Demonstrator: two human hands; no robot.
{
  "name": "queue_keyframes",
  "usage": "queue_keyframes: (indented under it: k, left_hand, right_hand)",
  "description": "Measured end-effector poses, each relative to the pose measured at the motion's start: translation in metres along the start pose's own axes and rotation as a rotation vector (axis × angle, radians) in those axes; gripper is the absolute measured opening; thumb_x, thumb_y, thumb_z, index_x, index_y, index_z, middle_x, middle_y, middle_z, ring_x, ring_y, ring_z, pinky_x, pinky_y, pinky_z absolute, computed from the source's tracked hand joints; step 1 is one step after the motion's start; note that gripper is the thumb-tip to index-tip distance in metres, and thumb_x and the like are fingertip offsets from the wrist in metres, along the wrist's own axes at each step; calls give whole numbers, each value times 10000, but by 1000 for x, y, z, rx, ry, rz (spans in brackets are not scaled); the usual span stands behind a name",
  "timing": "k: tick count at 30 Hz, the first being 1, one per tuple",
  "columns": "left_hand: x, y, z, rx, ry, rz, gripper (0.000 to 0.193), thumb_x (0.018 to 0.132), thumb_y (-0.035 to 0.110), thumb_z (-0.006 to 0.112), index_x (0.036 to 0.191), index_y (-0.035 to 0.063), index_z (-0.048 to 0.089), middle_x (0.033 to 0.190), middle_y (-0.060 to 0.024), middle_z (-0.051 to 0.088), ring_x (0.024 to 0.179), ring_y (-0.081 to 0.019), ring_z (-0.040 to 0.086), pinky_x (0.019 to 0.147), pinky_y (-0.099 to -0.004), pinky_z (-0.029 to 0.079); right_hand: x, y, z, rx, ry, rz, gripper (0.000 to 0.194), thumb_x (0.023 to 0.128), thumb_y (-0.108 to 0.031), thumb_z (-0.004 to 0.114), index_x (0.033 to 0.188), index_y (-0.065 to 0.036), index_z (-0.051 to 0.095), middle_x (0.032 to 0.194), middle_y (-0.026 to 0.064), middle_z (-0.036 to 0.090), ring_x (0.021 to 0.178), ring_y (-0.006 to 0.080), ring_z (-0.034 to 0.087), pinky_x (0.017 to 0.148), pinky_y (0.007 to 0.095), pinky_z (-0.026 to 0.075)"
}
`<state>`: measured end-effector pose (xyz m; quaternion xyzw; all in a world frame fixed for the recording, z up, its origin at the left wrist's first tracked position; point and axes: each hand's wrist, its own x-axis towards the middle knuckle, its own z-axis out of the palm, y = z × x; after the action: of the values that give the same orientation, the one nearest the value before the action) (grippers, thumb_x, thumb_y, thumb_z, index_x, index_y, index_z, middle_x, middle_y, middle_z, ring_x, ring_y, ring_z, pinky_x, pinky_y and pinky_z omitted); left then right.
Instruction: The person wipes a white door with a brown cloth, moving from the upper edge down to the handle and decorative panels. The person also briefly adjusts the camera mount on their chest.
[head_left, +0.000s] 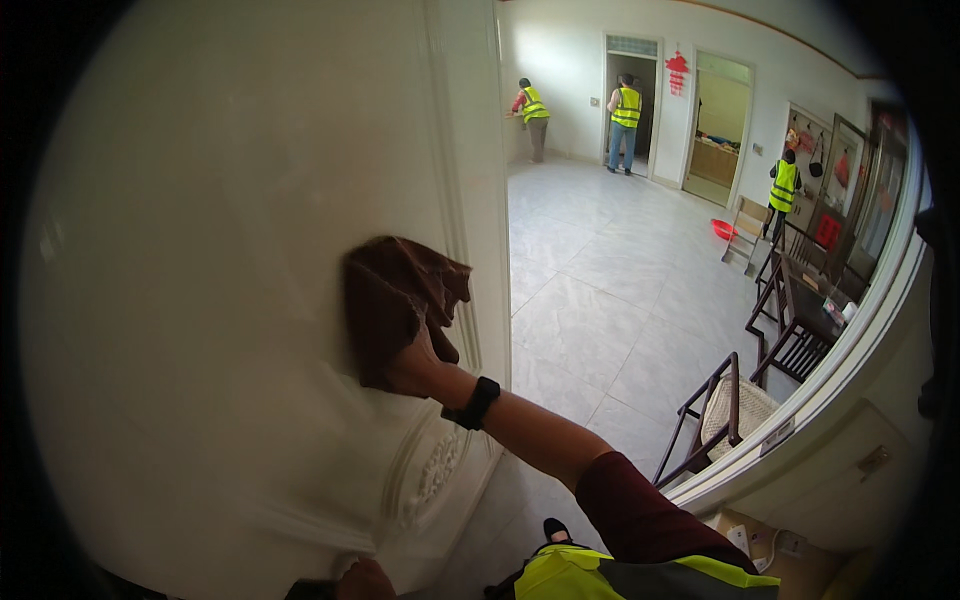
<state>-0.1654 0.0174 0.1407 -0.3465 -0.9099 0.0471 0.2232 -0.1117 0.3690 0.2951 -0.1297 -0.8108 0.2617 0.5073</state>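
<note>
A brown cloth (386, 300) lies bunched under my right hand (420, 367), which presses it against the face of a white door panel (225, 225). The cloth covers most of the fingers. A dark watch (477, 403) is on that wrist. Low in the view, my left hand (365, 580) is by the lower part of the door, partly cut off by the picture's bottom edge; its fingers are too dark and small to read. Carved relief (439, 469) decorates the door near its lower edge.
Beyond the door's edge, a tiled floor (600, 300) reaches three people in yellow vests. A dark wooden chair (731, 420) with a pale cushion and a dark table (806, 292) stand at the right. A red basin (724, 229) is near a light chair (748, 217). The door frame (847, 382) curves along the right.
</note>
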Motion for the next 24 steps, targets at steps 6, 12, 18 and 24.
queue_keyframes:
  k: [6, 12, 18, 24]
  left_hand:
    - [0, -9, 32, -10, -65, -14, 502, 1011, 287, 407, 579, 130, 607, 526, -65, 545, 461, -213, 512, 425, -379, 366]
    - [0, -25, 67, -252, 292, 129, 490, 983, 376, 467, 569, 146, 594, 492, -53, 557, 384, -216, 477, 396, -414, 448]
    - [2, -23, 72, -99, -6, 4, 480, 985, 397, 430, 658, 117, 644, 615, -94, 616, 507, -247, 556, 477, -442, 478]
    - [12, -32, 73, -13, -264, -54, 506, 986, 418, 393, 747, 89, 694, 738, -136, 675, 630, -278, 635, 559, -471, 508]
  right_hand:
    - [71, -2, -32, 1127, -118, 27, 494, 1040, -301, 327, 1473, -64, 324, 1449, 67, 416, 1355, 175, 360, 1135, 266, 242]
    - [145, 34, -73, -177, 148, 50, 508, 988, -355, 446, 1416, -83, 410, 1355, 88, 479, 1315, 181, 399, 1084, 301, 301]
    - [132, 122, -30, -1339, 204, 107, 659, 947, -519, 458, 1460, -119, 350, 1422, 77, 425, 1324, 210, 380, 1093, 317, 294]
    - [81, 158, -18, -766, 327, 176, 457, 1048, -307, 325, 1447, -84, 338, 1377, 61, 439, 1266, 172, 384, 1082, 257, 273]
